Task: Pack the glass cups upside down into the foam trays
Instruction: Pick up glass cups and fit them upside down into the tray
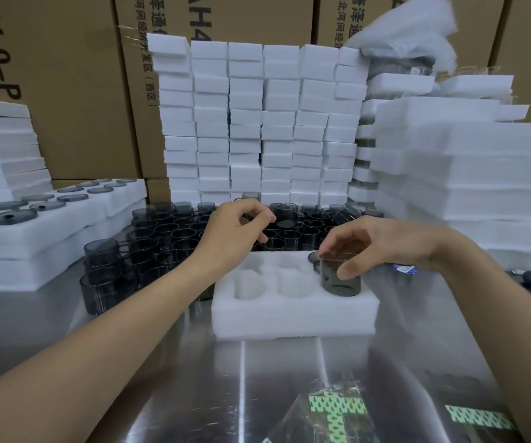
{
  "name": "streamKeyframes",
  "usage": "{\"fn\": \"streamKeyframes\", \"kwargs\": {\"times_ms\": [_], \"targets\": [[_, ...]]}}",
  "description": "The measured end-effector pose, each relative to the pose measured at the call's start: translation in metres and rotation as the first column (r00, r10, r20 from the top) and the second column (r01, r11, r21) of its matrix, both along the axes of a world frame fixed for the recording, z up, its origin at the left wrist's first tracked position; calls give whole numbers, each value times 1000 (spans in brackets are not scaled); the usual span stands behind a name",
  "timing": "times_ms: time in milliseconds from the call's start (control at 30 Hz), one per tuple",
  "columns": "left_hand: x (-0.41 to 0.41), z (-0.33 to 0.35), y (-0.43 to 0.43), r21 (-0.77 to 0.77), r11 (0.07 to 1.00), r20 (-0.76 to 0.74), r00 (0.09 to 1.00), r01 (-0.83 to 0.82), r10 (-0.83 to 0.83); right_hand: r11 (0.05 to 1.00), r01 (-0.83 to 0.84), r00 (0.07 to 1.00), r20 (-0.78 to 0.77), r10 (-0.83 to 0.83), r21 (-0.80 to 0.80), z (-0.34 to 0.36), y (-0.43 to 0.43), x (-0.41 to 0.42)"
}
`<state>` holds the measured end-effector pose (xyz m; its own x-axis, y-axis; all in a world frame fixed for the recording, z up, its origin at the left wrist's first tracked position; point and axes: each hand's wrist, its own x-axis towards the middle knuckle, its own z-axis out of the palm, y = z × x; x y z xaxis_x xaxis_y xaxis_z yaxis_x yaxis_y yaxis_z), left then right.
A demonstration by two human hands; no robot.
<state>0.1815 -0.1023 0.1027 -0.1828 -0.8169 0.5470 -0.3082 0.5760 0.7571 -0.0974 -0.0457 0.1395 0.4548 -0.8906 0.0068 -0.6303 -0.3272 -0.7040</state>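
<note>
Right hand [369, 247] pinches a smoky glass cup [341, 278] from above, seating it in the right front pocket of the foam tray [289, 318]. Left hand [238, 231], loosely curled and empty, hovers over the loose cups [168, 231] behind, likely to fetch another.

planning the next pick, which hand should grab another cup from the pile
Left. The left hand hovers, apparently empty, over the loose cups; the right hand grips a cup at the foam tray.
</note>
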Motion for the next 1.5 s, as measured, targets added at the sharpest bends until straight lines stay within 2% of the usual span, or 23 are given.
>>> {"fn": "streamKeyframes", "kwargs": {"times_ms": [200,267,333,400,433,500,567,633,733,833,900,933,967,1033,1100,1167,1267,1500], "targets": [[0,-4,-3,9,1000,80,997,3,-4,999,-37,994,-108,33,-36,1,1,4],[-1,-6,-3,-2,1000,152,988,11,-10,995,-21,1000,5,22,-99,2,2,11],[-2,-9,-2,-16,1000,215,976,22,-18,979,29,980,201,12,-200,3,2,24],[-3,-10,0,-23,999,243,970,37,-31,933,86,970,243,2,-350,1,4,42],[-3,-10,1,-29,999,255,966,43,-34,890,99,984,177,-22,-444,-4,4,51],[-3,-11,1,-32,999,287,958,34,-24,837,-11,991,-115,-62,-547,-18,1,69],[0,-12,0,10,1000,345,938,10,-13,926,-87,916,-395,-71,-368,-35,-4,82],[3,-13,-1,69,997,424,905,17,-44,975,-56,870,-490,-59,-215,-46,-7,85],[4,-14,-1,82,996,458,886,47,-80,978,-47,901,-431,-47,-204,-50,-7,81],[3,-17,-3,37,996,479,873,81,-89,985,-59,988,-151,34,-164,-40,-20,79],[4,-18,-7,8,997,528,847,77,-70,975,73,996,-34,-82,-209,-31,-27,64],[4,-18,-9,-11,998,567,822,67,-49,938,186,979,-24,-202,-292,-29,-32,49],[4,-19,-9,-29,998,602,798,62,-32,862,305,938,-28,-345,-405,-29,-38,30],[4,-19,-8,-44,997,636,772,69,-26,670,478,780,-76,-621,-568,-38,-52,-12],[4,-18,-6,-46,996,642,766,76,-29,578,626,624,-108,-774,-524,-51,-63,-45],[4,-18,-6,-53,996,649,760,75,-23,545,727,556,-107,-824,-418,-59,-66,-65],[4,-17,-4,-74,995,670,742,74,-6,538,765,523,-146,-840,-353,-66,-66,-79],[3,-16,0,-104,993,702,712,62,29,514,728,478,-201,-855,-454,-51,-64,-73]]}}
